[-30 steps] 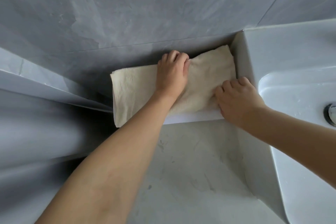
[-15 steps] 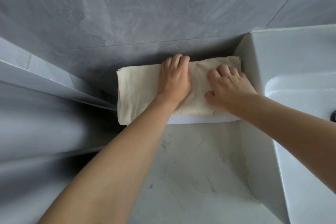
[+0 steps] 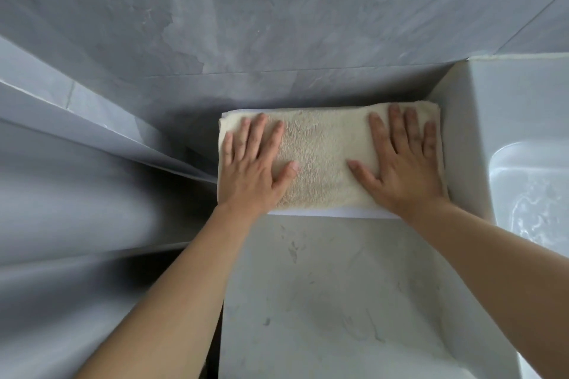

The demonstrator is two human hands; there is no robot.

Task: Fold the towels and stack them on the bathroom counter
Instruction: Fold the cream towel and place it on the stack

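A folded cream towel [image 3: 323, 163] lies at the back of the pale marble counter [image 3: 323, 286], against the grey wall. Under it a white folded layer [image 3: 338, 212] shows along the front edge and at the back left corner. My left hand [image 3: 255, 169] lies flat on the towel's left end, fingers spread and straight. My right hand [image 3: 403, 166] presses flat on the right end, close to the basin's side wall.
A white raised basin [image 3: 529, 163] stands directly right of the towel, its bowl wet. Grey tiled wall [image 3: 277, 24] rises behind. The counter's left edge drops beside a grey angled panel [image 3: 92, 148].
Both hands have uncurled and slid apart, the left to the left end, the right to the right end. The towel now lies flatter and squarer against the wall.
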